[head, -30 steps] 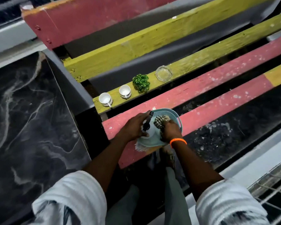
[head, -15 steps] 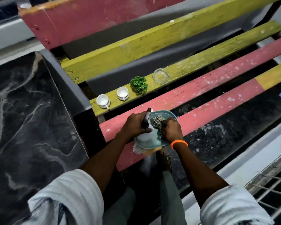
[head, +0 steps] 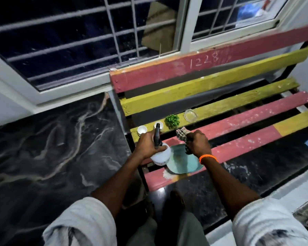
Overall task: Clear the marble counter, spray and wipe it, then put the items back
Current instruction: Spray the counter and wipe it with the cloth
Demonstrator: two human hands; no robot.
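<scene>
Left hand: I see the left hand (head: 148,144) clenched around a white spray bottle (head: 160,155), fingers wrapped at its neck, the black trigger head sticking up past the knuckles.
Right hand: the right hand (head: 197,143) grasps a checked cloth (head: 182,133), bunched in the fist with one end poking out toward the window; an orange wristband (head: 208,157) sits on that wrist.
Basin: right beneath and between both hands I have a teal plastic basin (head: 182,163), resting on the front red slats of the bench (head: 247,119); the bottle hangs at its left rim.
Bench items: on the yellow slat just beyond the hands, I count two white cups (head: 142,129), a small green plant (head: 172,120) and a clear glass dish (head: 190,115), in a row, each apart from the next.
Marble counter: the dark veined marble counter (head: 48,148) lies to the left of the bench, butting against its end.
Backdrop: a barred window (head: 78,41) runs behind counter and bench.
</scene>
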